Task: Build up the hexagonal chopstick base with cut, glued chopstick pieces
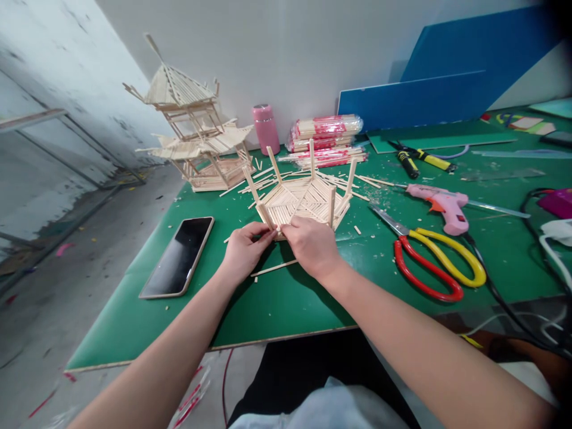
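Observation:
A many-sided model base (308, 202) of pale wooden sticks, with several upright posts round its rim, stands on the green table in front of me. At the foot of its near left post, my left hand (247, 247) pinches the model's near edge between thumb and fingers. My right hand (313, 243) is closed right beside it at the same edge, its fingertips bent inward. Whatever lies between the right fingertips is hidden, as is part of the near rim. A loose wooden stick (274, 269) lies on the table just below the hands.
A stick pagoda (196, 131) stands at the back left by a pink bottle (266, 128) and bagged sticks (326, 131). A phone (179, 257) lies left. To the right are scissors (429, 259), a pink glue gun (440, 202) with its cord, and pliers (420, 158).

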The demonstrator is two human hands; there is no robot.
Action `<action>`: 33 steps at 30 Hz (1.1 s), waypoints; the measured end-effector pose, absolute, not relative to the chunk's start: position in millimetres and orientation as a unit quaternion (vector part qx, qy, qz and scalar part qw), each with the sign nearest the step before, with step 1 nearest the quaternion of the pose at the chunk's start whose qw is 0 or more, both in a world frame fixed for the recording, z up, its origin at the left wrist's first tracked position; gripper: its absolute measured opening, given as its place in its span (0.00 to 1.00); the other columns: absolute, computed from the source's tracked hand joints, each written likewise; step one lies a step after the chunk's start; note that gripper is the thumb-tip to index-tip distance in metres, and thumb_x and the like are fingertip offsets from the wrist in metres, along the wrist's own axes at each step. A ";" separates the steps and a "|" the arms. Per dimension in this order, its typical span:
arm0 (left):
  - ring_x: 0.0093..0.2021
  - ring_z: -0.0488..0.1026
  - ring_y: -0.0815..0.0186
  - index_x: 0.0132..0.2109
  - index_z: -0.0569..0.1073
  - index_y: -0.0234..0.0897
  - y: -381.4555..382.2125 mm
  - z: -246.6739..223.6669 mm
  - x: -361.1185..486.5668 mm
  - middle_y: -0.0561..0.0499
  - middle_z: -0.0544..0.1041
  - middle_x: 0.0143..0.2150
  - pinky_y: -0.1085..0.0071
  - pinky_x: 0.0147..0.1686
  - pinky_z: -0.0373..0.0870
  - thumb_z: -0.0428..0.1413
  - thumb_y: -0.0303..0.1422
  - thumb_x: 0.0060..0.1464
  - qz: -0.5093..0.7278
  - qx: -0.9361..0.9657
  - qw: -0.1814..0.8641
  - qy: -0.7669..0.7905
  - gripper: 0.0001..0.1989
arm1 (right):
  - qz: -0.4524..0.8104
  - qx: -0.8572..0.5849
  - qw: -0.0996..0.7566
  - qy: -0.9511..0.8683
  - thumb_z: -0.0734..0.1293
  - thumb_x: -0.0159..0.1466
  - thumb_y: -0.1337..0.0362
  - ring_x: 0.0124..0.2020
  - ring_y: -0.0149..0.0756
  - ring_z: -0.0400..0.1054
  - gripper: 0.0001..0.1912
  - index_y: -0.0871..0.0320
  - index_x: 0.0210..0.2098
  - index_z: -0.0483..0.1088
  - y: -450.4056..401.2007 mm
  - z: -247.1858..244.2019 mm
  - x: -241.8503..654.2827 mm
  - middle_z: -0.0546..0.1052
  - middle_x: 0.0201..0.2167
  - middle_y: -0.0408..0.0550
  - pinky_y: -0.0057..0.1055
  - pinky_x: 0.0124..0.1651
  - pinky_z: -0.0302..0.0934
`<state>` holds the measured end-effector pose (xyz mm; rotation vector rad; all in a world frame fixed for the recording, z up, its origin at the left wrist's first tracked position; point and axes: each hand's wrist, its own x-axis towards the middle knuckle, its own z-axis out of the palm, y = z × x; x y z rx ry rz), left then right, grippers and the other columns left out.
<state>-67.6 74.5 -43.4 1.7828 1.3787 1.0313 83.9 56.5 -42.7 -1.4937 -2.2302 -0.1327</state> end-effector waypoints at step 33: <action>0.32 0.67 0.64 0.33 0.71 0.38 33.8 -31.6 -72.2 0.51 0.70 0.31 0.68 0.31 0.65 0.57 0.36 0.45 0.404 0.678 0.123 0.602 0.07 | 0.003 -0.525 0.343 -0.779 0.55 0.65 0.64 0.35 0.31 0.67 0.12 0.57 0.40 0.69 17.3 -38.2 109.4 0.74 0.33 0.45 0.25 0.36 0.56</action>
